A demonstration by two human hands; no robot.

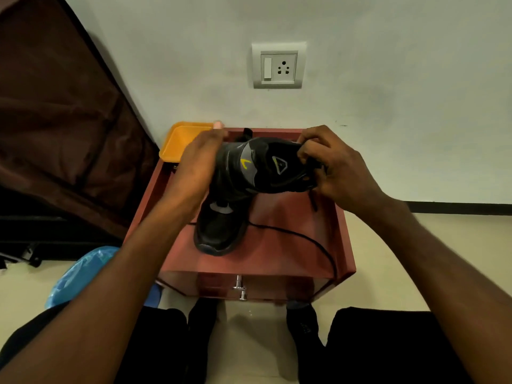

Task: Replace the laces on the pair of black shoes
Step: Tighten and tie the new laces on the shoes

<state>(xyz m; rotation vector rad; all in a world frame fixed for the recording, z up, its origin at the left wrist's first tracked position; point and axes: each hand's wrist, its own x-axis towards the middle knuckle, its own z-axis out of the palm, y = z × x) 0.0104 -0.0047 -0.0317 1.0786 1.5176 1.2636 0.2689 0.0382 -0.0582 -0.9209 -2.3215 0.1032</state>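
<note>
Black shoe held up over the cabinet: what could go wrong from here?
1. The held shoe hangs above the second shoe; if the left hand or right hand slips, it may drop and knock that one.
2. The loose black lace trails over the red cabinet's front edge and could snag or slide off.

I can't see the raised shoe's (266,164) heel behind my left hand (198,162), and my right fingers (310,153) cover its laces.
</note>
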